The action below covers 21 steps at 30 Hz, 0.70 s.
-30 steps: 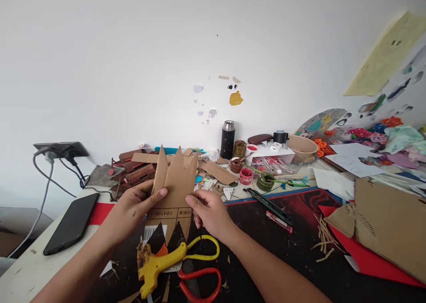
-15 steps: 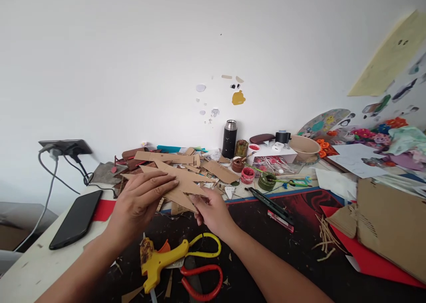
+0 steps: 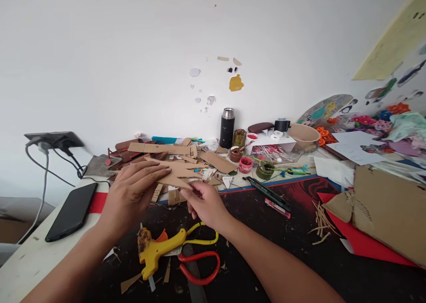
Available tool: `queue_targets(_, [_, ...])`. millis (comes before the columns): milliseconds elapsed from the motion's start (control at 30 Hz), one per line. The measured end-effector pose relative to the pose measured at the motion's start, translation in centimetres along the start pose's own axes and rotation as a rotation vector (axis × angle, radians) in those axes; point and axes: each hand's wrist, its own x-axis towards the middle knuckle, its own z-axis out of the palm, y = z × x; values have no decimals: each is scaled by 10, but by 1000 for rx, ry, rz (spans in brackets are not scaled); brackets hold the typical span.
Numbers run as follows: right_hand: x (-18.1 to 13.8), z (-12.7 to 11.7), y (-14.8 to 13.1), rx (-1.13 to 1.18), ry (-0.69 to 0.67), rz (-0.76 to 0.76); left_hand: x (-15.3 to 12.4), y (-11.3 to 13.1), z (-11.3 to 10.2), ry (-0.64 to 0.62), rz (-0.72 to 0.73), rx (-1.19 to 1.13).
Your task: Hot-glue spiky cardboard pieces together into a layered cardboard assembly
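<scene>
Left hand (image 3: 135,185) is clasping a spiky cardboard cutout (image 3: 175,173) above the bench (image 3: 28,263), fingers on top (thumb hidden), right hand (image 3: 206,203) is pinching its near tip; likely a tilting step, next move calling for steady grips.

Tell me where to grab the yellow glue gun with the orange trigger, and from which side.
Probably midway along its slim yellow handle, from above: the glue gun lies on its side, that handle slanting right, away from the brown-stained end. The yellow scissor loop crowds the handle's tip.
</scene>
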Motion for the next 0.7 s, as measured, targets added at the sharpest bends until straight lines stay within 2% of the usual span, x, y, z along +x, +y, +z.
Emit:
queue_targets(133, [-2, 0, -4, -2, 14, 4, -3, -9, 8, -66, -64, 55])
queue_targets(700, [-2, 0, -4, 47, 44, -46, -10, -16, 14, -150, -61, 176])
